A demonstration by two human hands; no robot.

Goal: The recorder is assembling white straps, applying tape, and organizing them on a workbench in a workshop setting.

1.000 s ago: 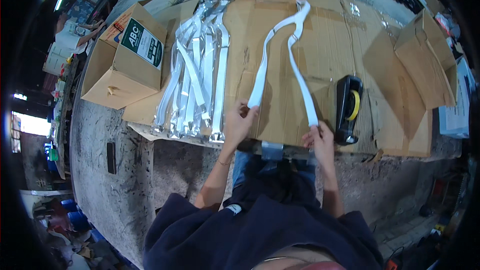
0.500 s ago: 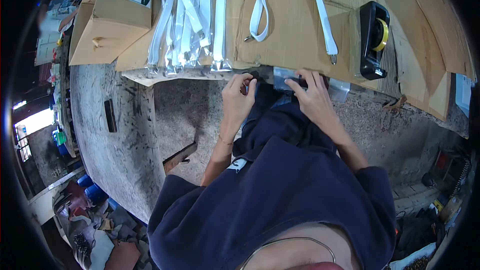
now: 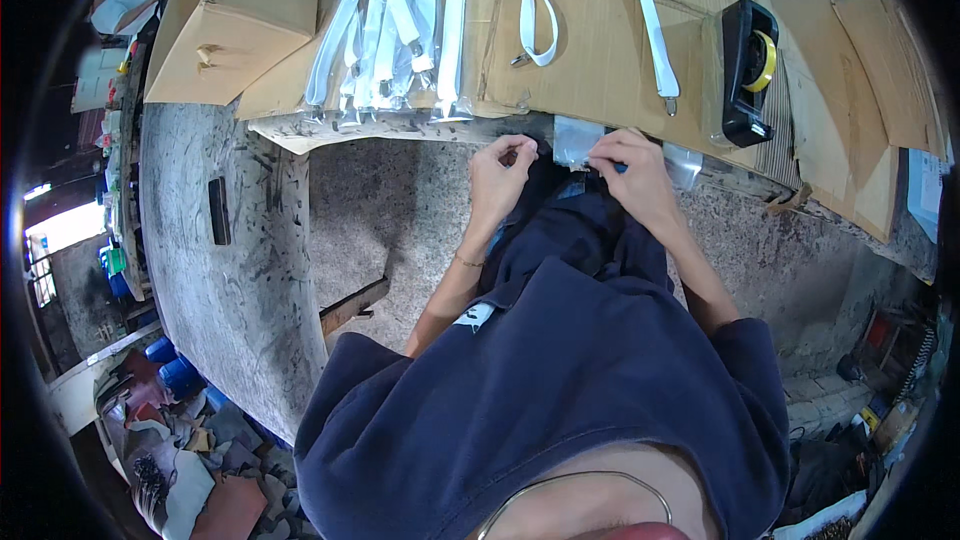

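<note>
My left hand (image 3: 503, 172) and right hand (image 3: 632, 168) pinch a clear plastic bag (image 3: 580, 143) at the table edge (image 3: 400, 130); it could slip from my fingers toward six o'clock.

The clear plastic bag (image 3: 578, 140) pinched by the right hand (image 3: 630, 175) is thin, glossy film, and the left hand (image 3: 500, 175) rests just beside it. The white strap (image 3: 650, 20) above looks like matt woven cloth with small metal clips at its ends. It lies on cardboard sheets (image 3: 600, 60) — brown, matt, creased paperboard. The tape dispenser (image 3: 745, 70) is shiny black plastic holding a yellow roll. The bundled white straps (image 3: 400, 30) sit in glossy wrappers. The floor (image 3: 240, 260) is rough, mottled concrete — grey and dull.
</note>
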